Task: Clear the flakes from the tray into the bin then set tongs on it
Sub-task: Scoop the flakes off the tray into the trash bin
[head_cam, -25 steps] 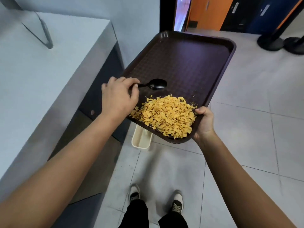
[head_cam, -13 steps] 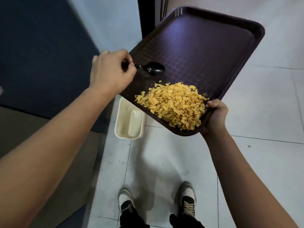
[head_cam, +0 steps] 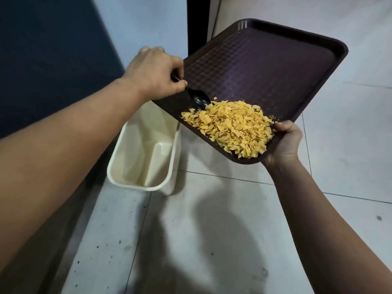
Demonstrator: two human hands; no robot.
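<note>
A dark brown tray [head_cam: 265,66] is held tilted in the air, its near corner low. A heap of yellow flakes [head_cam: 231,126] lies in that near corner. My right hand [head_cam: 284,143] grips the tray's near right edge from below. My left hand [head_cam: 154,73] is closed on the handle of a black spoon [head_cam: 198,98], whose bowl touches the far left side of the heap. A cream rectangular bin [head_cam: 144,153] stands open on the floor, below and left of the tray's low edge. No tongs are in view.
A dark blue cabinet side [head_cam: 48,60] rises at the left, right beside the bin. A black post [head_cam: 197,22] stands behind the tray. Pale floor tiles [head_cam: 212,230] spread below and to the right.
The view has dropped and closed in on the bin. The spoon has swung down from the tray's left rim until its bowl meets the flakes. The tray stays in my right hand.
</note>
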